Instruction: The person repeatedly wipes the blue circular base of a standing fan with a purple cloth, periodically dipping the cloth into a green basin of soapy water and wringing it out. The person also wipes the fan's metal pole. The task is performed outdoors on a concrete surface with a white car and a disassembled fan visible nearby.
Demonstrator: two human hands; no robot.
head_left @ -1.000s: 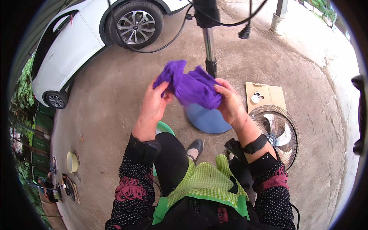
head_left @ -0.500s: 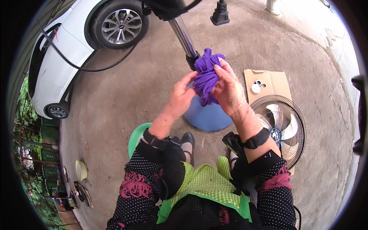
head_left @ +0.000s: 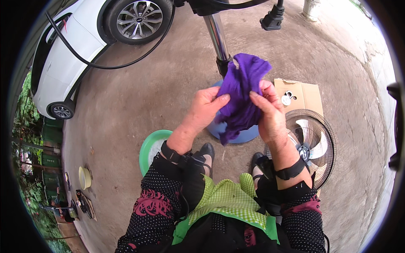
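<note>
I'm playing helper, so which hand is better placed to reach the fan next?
Probably the right hand: it's nearer the fan, over on the right. The left hand is farther. Both hold the cloth.

So, a black strap (head_left: 171, 155) is worn just behind the left hand (head_left: 206, 107), and a matching black band (head_left: 291, 170) is worn behind the right hand (head_left: 270, 114). Further back, both arms are covered by black sleeves (head_left: 154, 221) peppered with tiny white dots and splashed with swirly raspberry-pink patches. The right cuff (head_left: 297, 191) is mostly plain black. Between and behind the hands, a lime-and-white gingham apron (head_left: 225, 196) is worn, edged with solid green trim (head_left: 271, 230). Below the hands, the feet are covered by dark, low-cut shoes (head_left: 206, 149).
</note>
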